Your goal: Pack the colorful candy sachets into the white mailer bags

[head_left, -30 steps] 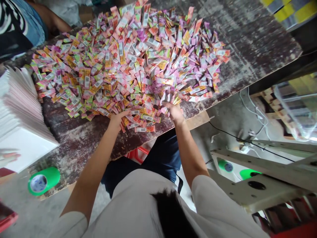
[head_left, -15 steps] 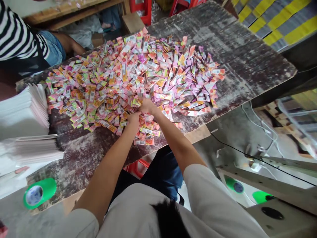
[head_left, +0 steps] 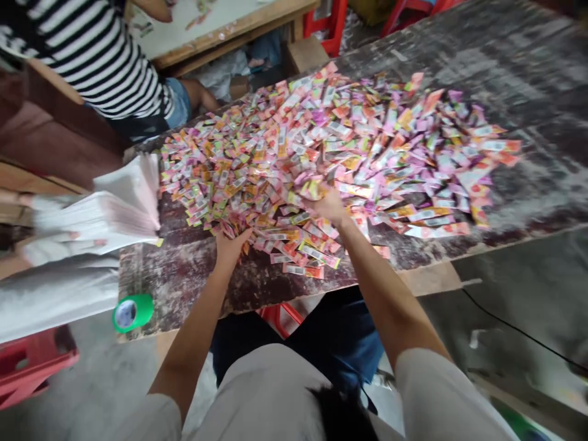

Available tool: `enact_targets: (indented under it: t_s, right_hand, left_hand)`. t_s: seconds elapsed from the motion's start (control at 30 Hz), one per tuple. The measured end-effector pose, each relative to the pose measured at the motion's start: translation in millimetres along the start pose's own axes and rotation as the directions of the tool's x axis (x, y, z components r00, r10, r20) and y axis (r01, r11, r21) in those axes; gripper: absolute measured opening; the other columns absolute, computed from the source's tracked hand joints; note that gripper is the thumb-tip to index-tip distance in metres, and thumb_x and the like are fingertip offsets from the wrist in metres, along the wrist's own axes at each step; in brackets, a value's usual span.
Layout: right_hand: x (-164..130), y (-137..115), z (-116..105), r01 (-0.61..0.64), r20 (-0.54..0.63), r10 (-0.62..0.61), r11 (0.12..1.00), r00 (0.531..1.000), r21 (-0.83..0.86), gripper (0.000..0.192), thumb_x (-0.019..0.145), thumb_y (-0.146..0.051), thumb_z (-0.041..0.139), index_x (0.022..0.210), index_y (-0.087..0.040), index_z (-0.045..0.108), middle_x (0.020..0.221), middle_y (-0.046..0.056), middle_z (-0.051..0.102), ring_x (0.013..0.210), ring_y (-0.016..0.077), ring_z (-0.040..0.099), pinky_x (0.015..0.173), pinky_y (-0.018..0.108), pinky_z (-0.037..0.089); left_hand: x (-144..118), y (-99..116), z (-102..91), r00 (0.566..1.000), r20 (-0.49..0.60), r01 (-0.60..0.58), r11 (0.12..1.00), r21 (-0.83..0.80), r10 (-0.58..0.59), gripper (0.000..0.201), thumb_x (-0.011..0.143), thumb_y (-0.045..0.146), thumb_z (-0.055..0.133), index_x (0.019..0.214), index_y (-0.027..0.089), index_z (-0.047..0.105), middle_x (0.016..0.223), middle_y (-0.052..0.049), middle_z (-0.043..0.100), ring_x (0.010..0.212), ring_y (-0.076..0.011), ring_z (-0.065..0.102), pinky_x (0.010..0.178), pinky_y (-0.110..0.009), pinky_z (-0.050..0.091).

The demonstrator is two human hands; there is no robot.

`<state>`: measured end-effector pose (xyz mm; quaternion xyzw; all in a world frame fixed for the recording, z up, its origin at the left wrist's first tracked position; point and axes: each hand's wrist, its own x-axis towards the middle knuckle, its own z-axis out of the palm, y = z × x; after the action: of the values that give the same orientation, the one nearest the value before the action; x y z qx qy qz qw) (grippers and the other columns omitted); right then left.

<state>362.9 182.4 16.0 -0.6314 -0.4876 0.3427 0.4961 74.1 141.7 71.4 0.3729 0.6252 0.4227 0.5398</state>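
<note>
A wide heap of small printed sachets (head_left: pixel 285 141), pink, orange, yellow and purple, covers much of the dark worn table (head_left: pixel 184 275). At the heap's near left edge, my left hand (head_left: pixel 228 248) is curled round a bunch of sachets, its thumb on the right side. Farther right and deeper in the heap, my right hand (head_left: pixel 329 207) holds several sachets, a yellow one among them. Its fingertips are partly hidden by them. Between my hands, loose sachets lie near the front edge. Motion blurs both hands a little.
At left, a co-worker's gloved hands (head_left: pixel 64 245) touch a stack of white sheets or bags (head_left: pixel 114 214). A green tape roll (head_left: pixel 133 312) sits at the table's left corner. Another person in a striped top (head_left: pixel 101 55) is beyond. Red stools (head_left: pixel 37 364) stand around.
My hands, close together before, are now apart: the left has moved left, the right holds sachets farther right. The view has swung left, bringing the co-worker's gloved hands into sight.
</note>
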Motion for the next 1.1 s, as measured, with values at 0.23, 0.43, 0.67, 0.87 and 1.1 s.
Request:
enact_targets:
  t_s: [0.23,0.43,0.67,0.87,1.1]
  right_hand:
    - [-112,-36,95,-0.291,0.288,0.180,0.864,0.941,0.410,0.041,0.054,-0.029,0.084,0.089,-0.022,0.064,0.073,-0.002,0.068,0.062,0.0163,0.060,0.064,0.034,0.055]
    - [-207,-33,191,-0.541,0.409,0.355,0.529,0.841,0.653,0.049,0.050,-0.039,0.087,0.089,-0.022,0.064,0.087,0.001,0.074,0.082,0.0214,0.069,0.086,0.040,0.058]
    - [-205,-41,191,-0.548,0.506,0.270,0.627,0.819,0.554,0.052,0.042,-0.030,0.093,0.086,-0.019,0.066,0.086,0.001,0.074,0.081,0.0195,0.069,0.090,0.041,0.057]
    - [-185,-36,194,-0.561,0.528,0.283,0.661,0.801,0.498,0.048,0.041,-0.026,0.093,0.080,-0.019,0.066,0.080,-0.001,0.072,0.074,0.0170,0.066,0.085,0.038,0.057]
    - [-192,-49,220,-0.569,0.690,0.161,0.709,0.706,0.416,0.050,0.049,-0.031,0.092,0.094,-0.021,0.071,0.090,0.000,0.074,0.090,0.0212,0.069,0.093,0.041,0.055]
  left_hand:
    - [-35,-52,-78.6,0.999,0.038,-0.015,0.999,0.049,0.013,0.036,0.054,0.035,0.089,0.075,0.015,0.068,0.070,-0.002,0.070,0.062,-0.0181,0.066,0.065,-0.033,0.057]
    - [-49,-92,-77.6,0.984,-0.132,-0.138,0.978,-0.155,0.118,0.045,0.056,0.035,0.087,0.094,0.017,0.071,0.094,-0.004,0.076,0.089,-0.0224,0.072,0.090,-0.039,0.057]
    - [-52,-83,-93.4,0.996,-0.059,-0.082,0.984,-0.161,0.073,0.048,0.057,0.031,0.087,0.100,0.016,0.074,0.098,-0.006,0.077,0.092,-0.0238,0.072,0.091,-0.040,0.056]
    - [-44,-84,-123.2,0.999,-0.041,-0.016,0.963,-0.270,0.005,0.034,0.055,0.032,0.088,0.081,0.016,0.073,0.084,-0.006,0.076,0.077,-0.0220,0.072,0.079,-0.038,0.059]
    - [-40,-102,-121.7,0.998,-0.026,-0.067,0.950,-0.304,0.062,0.056,0.064,0.052,0.085,0.108,0.021,0.069,0.111,-0.007,0.073,0.110,-0.0256,0.068,0.102,-0.041,0.052]
